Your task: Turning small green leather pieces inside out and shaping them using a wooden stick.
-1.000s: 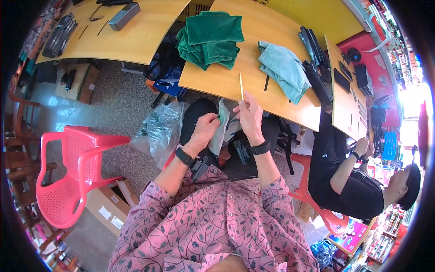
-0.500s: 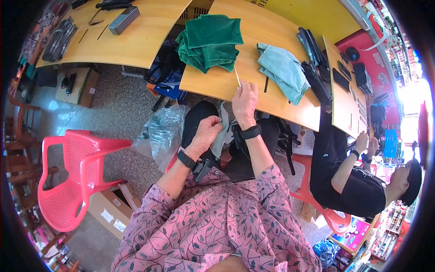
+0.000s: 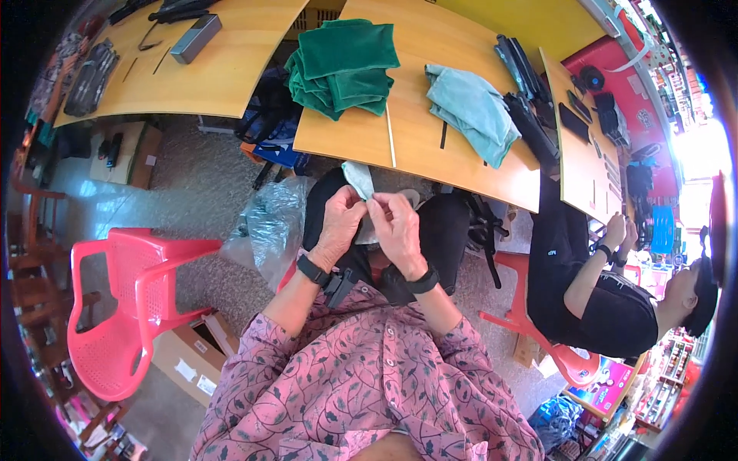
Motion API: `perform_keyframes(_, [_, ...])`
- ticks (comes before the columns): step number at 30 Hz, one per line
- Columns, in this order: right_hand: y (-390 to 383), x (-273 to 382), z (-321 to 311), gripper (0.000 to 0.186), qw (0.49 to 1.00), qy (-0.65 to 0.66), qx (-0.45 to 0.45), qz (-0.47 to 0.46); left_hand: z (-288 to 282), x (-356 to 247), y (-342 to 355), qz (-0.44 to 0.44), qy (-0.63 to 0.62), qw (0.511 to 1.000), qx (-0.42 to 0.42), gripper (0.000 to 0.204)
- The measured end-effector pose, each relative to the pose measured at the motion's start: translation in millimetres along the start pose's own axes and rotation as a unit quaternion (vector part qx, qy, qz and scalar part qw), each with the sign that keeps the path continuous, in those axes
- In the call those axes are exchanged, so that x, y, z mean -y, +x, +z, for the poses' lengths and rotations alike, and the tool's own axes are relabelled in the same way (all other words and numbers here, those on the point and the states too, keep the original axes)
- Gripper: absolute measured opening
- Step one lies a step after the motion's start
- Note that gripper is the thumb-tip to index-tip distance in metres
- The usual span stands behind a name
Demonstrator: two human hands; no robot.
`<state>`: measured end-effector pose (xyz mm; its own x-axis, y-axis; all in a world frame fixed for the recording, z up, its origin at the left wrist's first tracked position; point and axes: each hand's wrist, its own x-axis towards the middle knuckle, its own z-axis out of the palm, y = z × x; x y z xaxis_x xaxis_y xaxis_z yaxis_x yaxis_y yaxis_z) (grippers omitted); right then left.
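Note:
A small pale green piece of cloth (image 3: 357, 180) is pinched between my two hands above my lap. My left hand (image 3: 338, 228) grips it from the left, fingers closed. My right hand (image 3: 398, 233) meets it from the right, thumb and finger pressed together at its edge. Part of the cloth hangs below, mostly hidden behind my hands. Beyond them, a thin white strip (image 3: 390, 138) lies on the wooden table (image 3: 330, 140), reaching toward the near edge. A stack of folded dark green cloths (image 3: 346, 58) sits at its far end.
Right of the stack lies a folded light blue-green cloth (image 3: 473, 111), beside black folded umbrellas (image 3: 532, 127). A clear plastic bag (image 3: 273, 227) rests left of my knees. A pink chair (image 3: 127, 284) stands at left. A person in black (image 3: 600, 307) sits at right.
My right hand has left the white strip on the table and come down to the pale green cloth. The cloth's upper end now tilts up to the left between both hands.

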<state>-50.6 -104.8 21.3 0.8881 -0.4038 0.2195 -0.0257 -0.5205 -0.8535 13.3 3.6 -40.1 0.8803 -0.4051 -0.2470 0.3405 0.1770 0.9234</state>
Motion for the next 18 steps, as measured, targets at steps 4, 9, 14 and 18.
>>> perform_keyframes(4, [-16.9, -6.4, -0.8, 0.017, 0.99, 0.089, -0.02, 0.109, 1.0, -7.1, -4.7, -0.006, 0.044, 0.999, 0.029, 0.016])
perform_keyframes(9, [-19.6, -25.3, -0.6, 0.015, 0.974, 0.144, -0.022, 0.174, 11.2, -11.7, -13.3, 0.019, 0.107, 0.994, 0.022, 0.009])
perform_keyframes(14, [-16.5, -35.7, -5.3, 0.017, 0.956, 0.194, 0.005, 0.222, 15.7, -11.8, -16.6, 0.062, 0.144, 0.988, 0.002, 0.009])
perform_keyframes(18, [-16.4, -40.4, -4.9, 0.02, 0.982, 0.085, -0.008, 0.166, 20.2, -14.1, -16.4, 0.065, 0.139, 0.988, 0.004, 0.01])
